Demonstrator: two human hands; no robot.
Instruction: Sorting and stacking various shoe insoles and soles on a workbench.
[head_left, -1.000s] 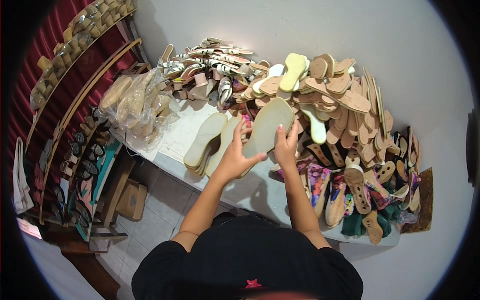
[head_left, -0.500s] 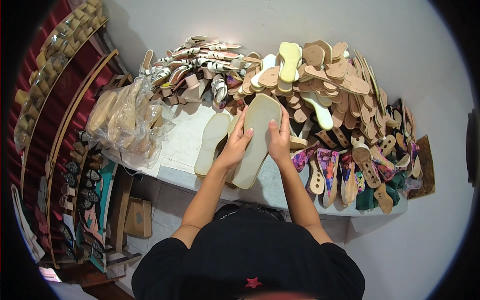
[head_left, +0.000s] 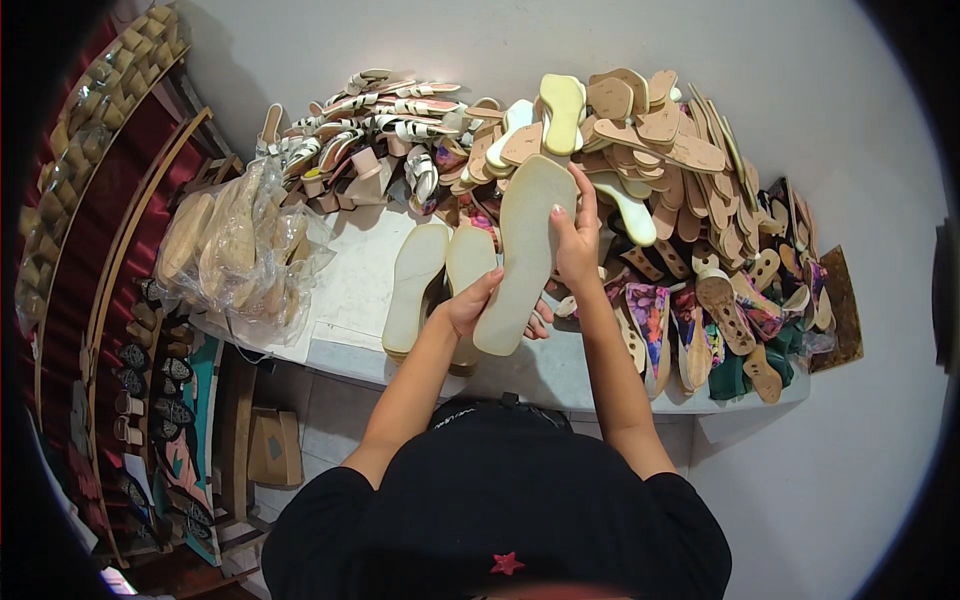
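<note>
A pale grey shoe sole [head_left: 525, 255] with a yellowish rim is held up, slightly tilted, over the front of the table. My left hand [head_left: 468, 305] grips its lower part, thumb on the near face and fingers passing behind, their tips showing past the right edge. My right hand [head_left: 577, 240] is closed on the upper right edge, thumb on the face and fingers behind. Just left of it, two stacks of similar soles lie on the table: one farther left [head_left: 413, 285], the other [head_left: 468, 262] partly hidden by my left hand and the held sole.
Tan insoles [head_left: 690, 150] are heaped at the back right, white-strapped sandals [head_left: 385, 110] at the back left. Wedge soles in clear plastic [head_left: 240, 235] sit on the table's left end. Floral wedge shoes [head_left: 650, 320] line the right front. Shoe racks [head_left: 150, 340] stand left.
The held sole has risen a little and tilted. My left hand has slid down to its lower end, its fingertips now showing past the right edge; my right hand has moved up the edge.
</note>
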